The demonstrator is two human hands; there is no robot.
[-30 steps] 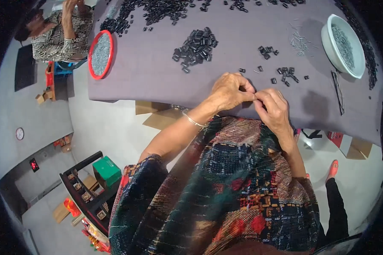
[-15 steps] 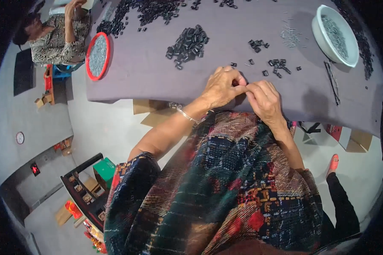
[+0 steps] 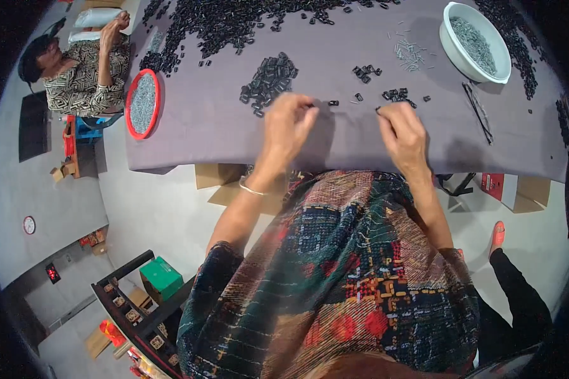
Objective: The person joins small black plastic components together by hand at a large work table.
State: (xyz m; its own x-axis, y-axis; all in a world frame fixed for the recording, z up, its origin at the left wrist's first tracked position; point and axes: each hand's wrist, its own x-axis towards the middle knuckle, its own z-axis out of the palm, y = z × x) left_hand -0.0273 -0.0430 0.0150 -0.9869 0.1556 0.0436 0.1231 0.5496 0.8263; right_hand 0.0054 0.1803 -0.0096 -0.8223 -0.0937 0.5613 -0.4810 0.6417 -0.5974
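Note:
My left hand (image 3: 286,129), smeared by motion, hovers just in front of a pile of small black plastic parts (image 3: 269,77). Its thumb and forefinger point right; whether anything sits between them is too blurred to see. My right hand (image 3: 403,138) is closed in a pinch, with a small black plastic part (image 3: 379,110) at its fingertips. Between the hands lie a single black part (image 3: 333,103) and another part (image 3: 358,97) beside a thin metal pin. A small cluster of black parts (image 3: 397,96) lies just beyond my right hand.
Loose metal pins (image 3: 411,55) lie near a white bowl (image 3: 446,47) full of pins. A red-rimmed tray (image 3: 130,120) of pins stands at left. Tweezers-like dark tool (image 3: 478,114) rests at right. More black parts (image 3: 224,28) cover the far side. Another person (image 3: 85,69) sits at left.
My hands, together before, have moved apart: the left went left toward the pile, while the right stays near its place with a small black part showing. The view has shifted slightly.

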